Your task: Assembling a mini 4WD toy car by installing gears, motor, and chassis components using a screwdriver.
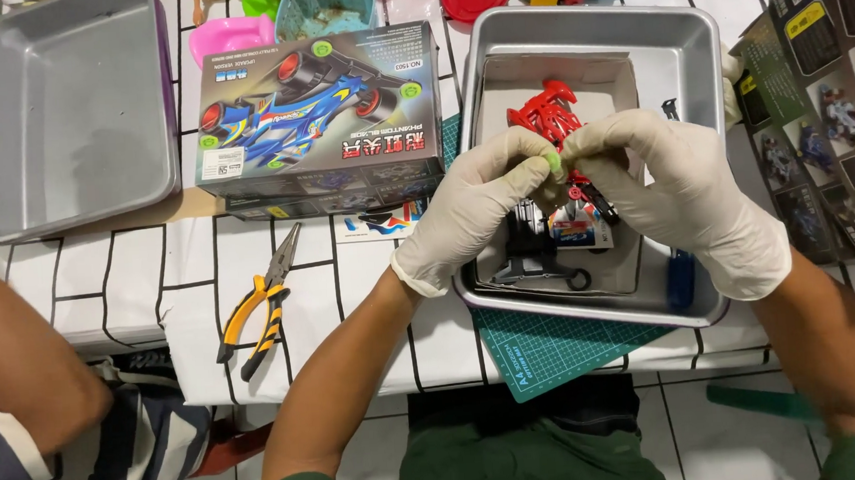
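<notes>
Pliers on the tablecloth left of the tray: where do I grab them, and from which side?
Grip the pliers by the yellow-and-black handles, coming from the near table edge. The handles splay toward the person, while the thin jaws point away toward the toy car box, probably too slim to hold well.

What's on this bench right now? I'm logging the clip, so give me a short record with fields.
left hand: gloved left hand pinching a small green part
right hand: gloved right hand gripping a red and black toy car piece
under hands: metal tray with red plastic parts
left of tray: toy car box, pliers
far left: empty metal tray, another person's arm
surface: white cloth with black lines
</notes>
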